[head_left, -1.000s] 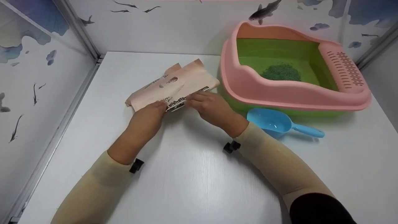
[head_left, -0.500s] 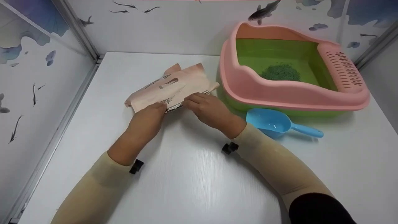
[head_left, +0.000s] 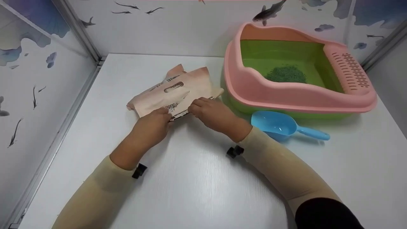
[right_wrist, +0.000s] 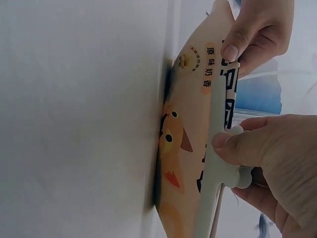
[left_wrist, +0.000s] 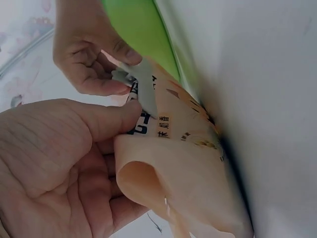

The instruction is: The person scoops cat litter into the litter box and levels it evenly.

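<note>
A pale peach, printed bag (head_left: 194, 84) lies on the white table at the middle left, its top partly folded over. In the right wrist view its side shows an orange cat and dark characters. My left hand (head_left: 151, 127) pinches the near folded edge, thumb on the print. Beside it, my right hand (head_left: 219, 119) pinches a pale, long bag clip (right_wrist: 215, 153) set along the fold. Thumb and fingers lie on either side of the clip in the right wrist view. Whether the clip is fastened cannot be told. The head view hides most of it.
A pink-rimmed green litter box (head_left: 295, 92) stands at the back right, with dark green granules (head_left: 286, 74) inside. Just in front of it, close to my right forearm, lies a blue scoop (head_left: 276, 124). Printed panels rise behind and at the left.
The bag's near folded edge has tipped slightly down towards me, and more of its upper face with the handle slot shows. Both hands stay on the fold, the right a little lower.
</note>
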`<state>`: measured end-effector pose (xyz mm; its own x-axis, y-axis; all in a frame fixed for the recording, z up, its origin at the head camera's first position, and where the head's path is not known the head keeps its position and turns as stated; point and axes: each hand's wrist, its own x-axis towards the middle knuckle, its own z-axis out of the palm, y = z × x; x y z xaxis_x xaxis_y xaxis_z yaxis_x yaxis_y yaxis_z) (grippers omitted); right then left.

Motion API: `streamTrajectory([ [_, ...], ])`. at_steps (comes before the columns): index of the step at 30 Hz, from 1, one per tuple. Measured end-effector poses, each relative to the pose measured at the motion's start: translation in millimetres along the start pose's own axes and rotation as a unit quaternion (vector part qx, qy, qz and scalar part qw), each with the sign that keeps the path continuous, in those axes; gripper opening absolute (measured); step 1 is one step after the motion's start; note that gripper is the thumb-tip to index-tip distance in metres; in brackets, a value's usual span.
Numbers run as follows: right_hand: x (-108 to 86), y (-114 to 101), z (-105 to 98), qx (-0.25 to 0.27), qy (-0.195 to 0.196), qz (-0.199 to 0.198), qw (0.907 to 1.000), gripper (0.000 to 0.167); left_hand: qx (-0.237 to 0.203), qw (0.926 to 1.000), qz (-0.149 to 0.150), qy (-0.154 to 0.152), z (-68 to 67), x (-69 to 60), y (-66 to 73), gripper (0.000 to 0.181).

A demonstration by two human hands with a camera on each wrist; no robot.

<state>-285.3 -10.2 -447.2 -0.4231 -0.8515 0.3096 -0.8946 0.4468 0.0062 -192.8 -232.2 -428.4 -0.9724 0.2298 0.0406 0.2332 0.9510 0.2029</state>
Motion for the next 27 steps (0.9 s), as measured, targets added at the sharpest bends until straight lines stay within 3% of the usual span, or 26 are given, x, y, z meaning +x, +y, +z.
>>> streamTrajectory([
  [6,-1.6,0.6,-1.5,-0.036,-0.039,-0.030,0.9982,0.014,-0.029,0.9994,-0.004,-0.018,-1.3,-1.0,0.9,0.025],
  [11,-3.7,1.9,-1.3,-0.011,-0.080,-0.018,0.9965,0.019,-0.022,0.9994,0.010,-0.023,-1.9,-1.2,-1.8,0.042],
  [15,-5.3,1.5,0.6,-0.003,-0.112,-0.005,0.9937,0.020,-0.017,0.9983,-0.005,-0.056,-0.7,-0.5,-4.7,0.069],
  [22,-6.3,-0.8,2.3,0.020,-0.149,0.026,0.9883,0.021,-0.039,0.9924,-0.022,-0.114,0.6,1.6,-5.6,0.081],
  [27,-7.8,-1.8,2.1,0.020,-0.162,0.030,0.9861,0.022,-0.059,0.9890,-0.020,-0.134,-2.8,-0.1,-7.4,0.085],
])
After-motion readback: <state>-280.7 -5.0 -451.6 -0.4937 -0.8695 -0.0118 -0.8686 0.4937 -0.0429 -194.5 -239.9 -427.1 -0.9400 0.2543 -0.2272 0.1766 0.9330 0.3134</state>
